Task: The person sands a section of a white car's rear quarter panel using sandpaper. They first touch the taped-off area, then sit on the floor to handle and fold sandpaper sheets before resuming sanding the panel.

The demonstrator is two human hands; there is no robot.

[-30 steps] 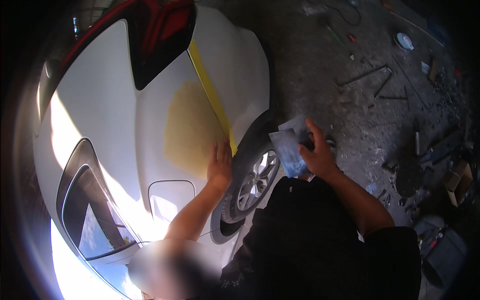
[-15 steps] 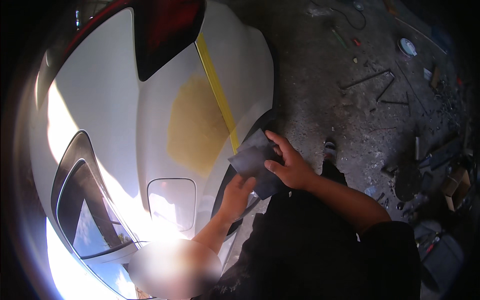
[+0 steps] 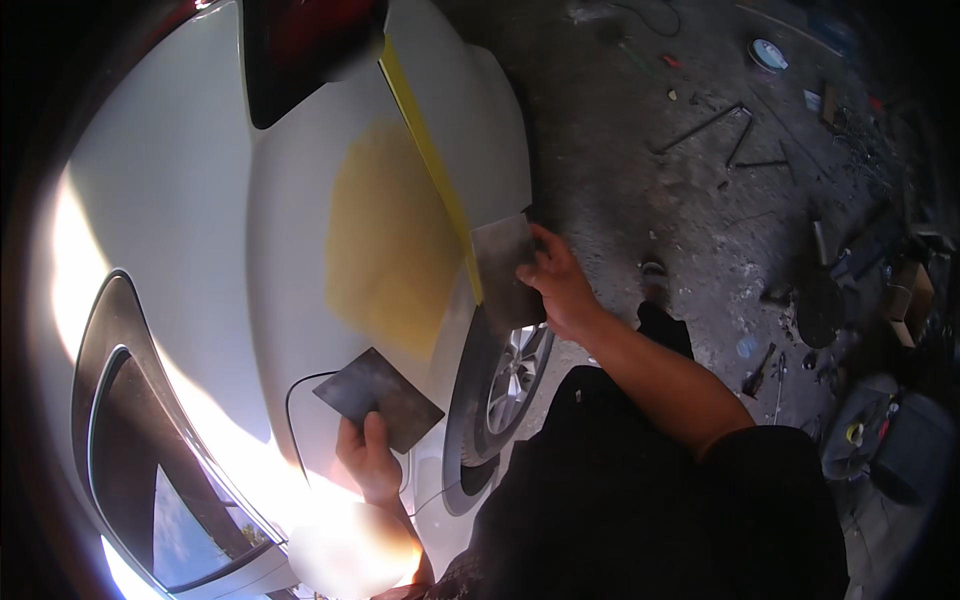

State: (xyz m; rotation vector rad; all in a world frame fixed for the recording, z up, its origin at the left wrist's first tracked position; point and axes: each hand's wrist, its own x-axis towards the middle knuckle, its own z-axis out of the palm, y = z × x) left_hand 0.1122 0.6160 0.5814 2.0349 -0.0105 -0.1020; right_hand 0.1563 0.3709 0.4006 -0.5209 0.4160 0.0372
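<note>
My left hand [image 3: 368, 462] pinches a dark grey, flat square sheet [image 3: 388, 388] by its lower edge, above the car's fuel flap, which it partly hides. My right hand [image 3: 562, 282] grips a second dark grey rectangular sheet [image 3: 500, 265] between thumb and fingers at its right side. That one is over the wheel arch, beside the lower end of a yellow tape strip [image 3: 425, 150]. Whether the sheets are sandpaper or thin spreaders I cannot tell. A yellowish patch of filler [image 3: 390, 235] covers part of the white car panel [image 3: 295, 220] to the left of the tape.
The car's rear wheel [image 3: 515, 370] is below the right sheet. A side window [image 3: 160, 470] is at the lower left, a dark red tail light [image 3: 310, 35] at the top. On the grey floor are bent metal rods [image 3: 700, 130], a round tin [image 3: 768, 55] and a cardboard box [image 3: 908, 300].
My hands have moved apart. The left carried its sheet down and left over the fuel flap; the right lifted its sheet slightly upward beside the tape. The view has shifted slightly.
</note>
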